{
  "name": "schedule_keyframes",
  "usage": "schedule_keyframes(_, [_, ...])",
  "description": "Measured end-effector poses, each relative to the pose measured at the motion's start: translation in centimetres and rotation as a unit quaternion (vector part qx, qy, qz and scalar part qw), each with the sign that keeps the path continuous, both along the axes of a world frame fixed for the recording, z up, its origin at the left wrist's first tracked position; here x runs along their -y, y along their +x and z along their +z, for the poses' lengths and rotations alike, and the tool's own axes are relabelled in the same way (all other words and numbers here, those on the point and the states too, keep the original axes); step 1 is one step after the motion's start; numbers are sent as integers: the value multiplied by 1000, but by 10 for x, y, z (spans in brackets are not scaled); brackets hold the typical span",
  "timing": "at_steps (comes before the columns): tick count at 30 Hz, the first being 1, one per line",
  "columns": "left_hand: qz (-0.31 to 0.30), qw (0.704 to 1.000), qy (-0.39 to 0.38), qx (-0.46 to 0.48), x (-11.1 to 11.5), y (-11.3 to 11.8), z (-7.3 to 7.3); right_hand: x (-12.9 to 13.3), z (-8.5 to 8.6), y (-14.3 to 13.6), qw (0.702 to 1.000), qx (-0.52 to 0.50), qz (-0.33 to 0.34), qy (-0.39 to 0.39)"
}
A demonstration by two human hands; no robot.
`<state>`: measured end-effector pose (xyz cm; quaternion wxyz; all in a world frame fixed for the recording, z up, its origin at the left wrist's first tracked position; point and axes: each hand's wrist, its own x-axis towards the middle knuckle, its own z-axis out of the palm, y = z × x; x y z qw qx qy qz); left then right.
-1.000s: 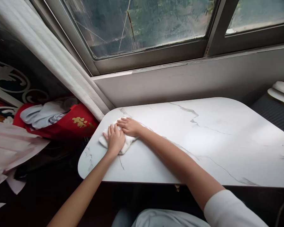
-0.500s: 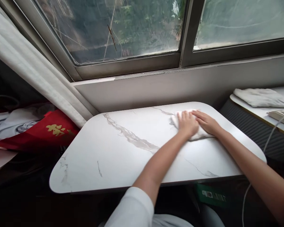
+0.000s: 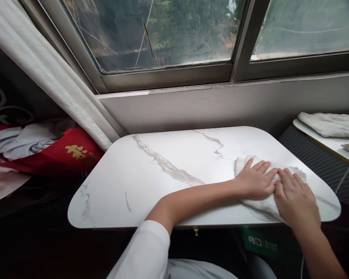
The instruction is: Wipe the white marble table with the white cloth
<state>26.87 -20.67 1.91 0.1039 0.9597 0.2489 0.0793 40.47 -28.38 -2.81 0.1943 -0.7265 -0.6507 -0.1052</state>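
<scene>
A white cloth (image 3: 266, 207) lies spread on the right part of a white table top (image 3: 168, 209) with grey-brown marble veins. My left hand (image 3: 257, 180) rests flat on the cloth, its fingers stretched and slightly apart, pointing up and right. Beside it, my right hand (image 3: 298, 195) presses flat on the cloth's right side, fingers extended toward the upper left. The fingertips of both hands meet near the middle of the cloth. Parts of the cloth are hidden under the palms.
A window (image 3: 168, 31) and wall stand behind the table. On the left hang a white curtain (image 3: 46, 66) and, below, a red bag (image 3: 72, 151) with clothes. A folded white cloth (image 3: 334, 124) lies on another surface at right. A green box (image 3: 258, 242) is under the table.
Both hands and the cloth have moved from the table's back right toward its front right edge. My right hand now lies further from the far edge. The view has shifted slightly.
</scene>
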Motion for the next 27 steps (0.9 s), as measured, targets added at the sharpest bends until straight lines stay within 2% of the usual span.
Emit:
schedule_keyframes(2, [16, 1000, 5, -7, -2, -39, 2, -5, 11, -51, 999, -17, -29, -12])
schedule_keyframes(6, [76, 997, -8, -12, -1, -138, 7, -21, 32, -157, 997, -37, 13, -63])
schedule_keyframes(9, [154, 988, -17, -17, 10, -218, 9, -29, 43, -229, 985, -43, 99, -136])
schedule_keyframes(12, [254, 967, -2, -26, 30, -294, 6, -34, 49, -295, 958, -47, 225, -171])
schedule_keyframes(15, [377, 925, 31, -27, 54, -364, -1, -36, 49, -361, 927, -74, 341, -136])
schedule_keyframes(18, [468, 882, 54, -20, 82, -423, -6, -30, 46, -420, 900, -104, 414, -91])
schedule_keyframes(20, [508, 859, 66, -6, 102, -449, -8, -20, 44, -449, 885, -112, 444, -80])
schedule_keyframes(22, [534, 842, 80, 9, 120, -462, -11, -10, 43, -463, 873, -115, 468, -74])
schedule_keyframes(24, [548, 831, 95, 17, 133, -460, -14, -1, 42, -462, 862, -117, 489, -64])
schedule_keyframes(27, [549, 827, 115, 17, 141, -429, -19, 5, 39, -432, 856, -118, 501, -52])
